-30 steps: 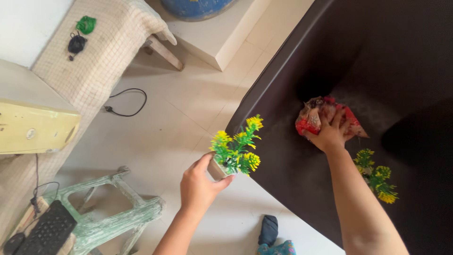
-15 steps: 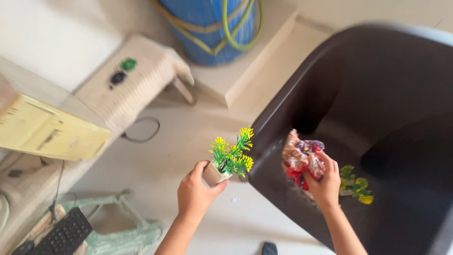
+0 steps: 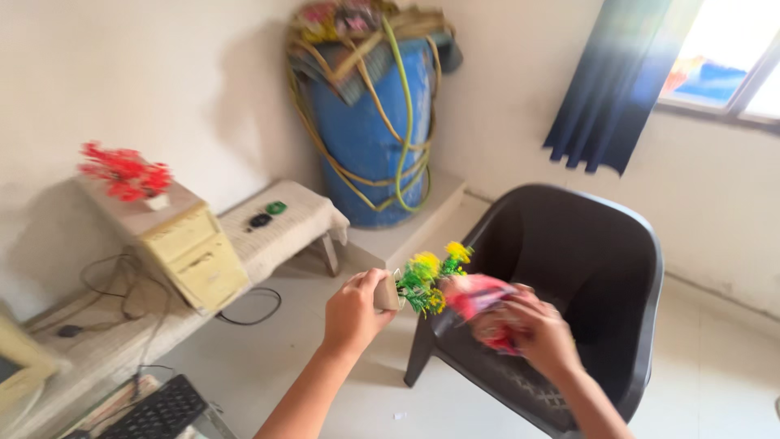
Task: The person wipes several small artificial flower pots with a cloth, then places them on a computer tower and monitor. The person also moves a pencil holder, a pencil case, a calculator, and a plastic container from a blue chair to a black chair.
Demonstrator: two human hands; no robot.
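While one hand [image 3: 355, 310] grips one potted plant [image 3: 424, 280], the other [image 3: 543, 335] holds one cloth [image 3: 479, 302].

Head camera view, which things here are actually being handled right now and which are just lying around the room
In hand:
left hand holding a small potted artificial plant
right hand holding a red patterned cloth against it

Lying about:
dark plastic chair
blue barrel wrapped in hose
red artificial flowers
yellowed computer case
black keyboard
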